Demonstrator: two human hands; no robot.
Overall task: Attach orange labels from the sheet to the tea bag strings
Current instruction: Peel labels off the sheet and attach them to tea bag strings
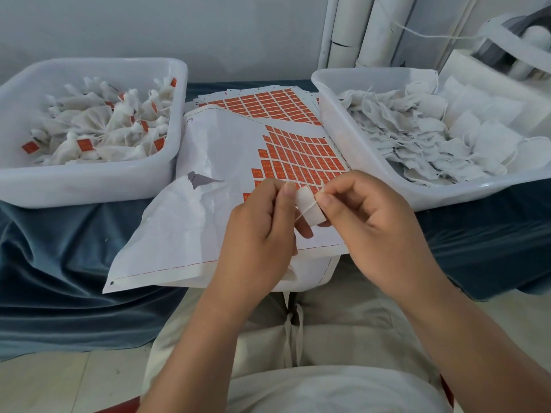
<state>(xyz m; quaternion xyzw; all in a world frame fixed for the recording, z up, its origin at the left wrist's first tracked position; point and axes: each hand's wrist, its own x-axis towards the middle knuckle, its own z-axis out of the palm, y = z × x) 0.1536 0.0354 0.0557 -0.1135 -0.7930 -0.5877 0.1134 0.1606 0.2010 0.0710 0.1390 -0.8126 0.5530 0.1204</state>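
Label (310, 210): small peeled rectangle, pale face toward you, held up between your hands. The tea bag string (301, 215) crosses it on a slant.

Left hand (256, 228): fingers curled, thumb pinching the label's near-left edge. Right hand (369, 216): thumb and forefinger pinched at its upper right corner, where the string passes. I can't tell which of the two that pinch has.

Handling, as a judgement:
- The label is featherweight, floppy and probably tacky on the facing side, so hold it by the edges only.
- The string is thin and limp and will likely wander unless kept taut.

The label sheet (298, 158) lies just beyond your hands on the table (59, 248). The bin of labelled bags (89, 186) sits well left of your left hand. The bin of plain bags (447, 189) sits right of your right hand.
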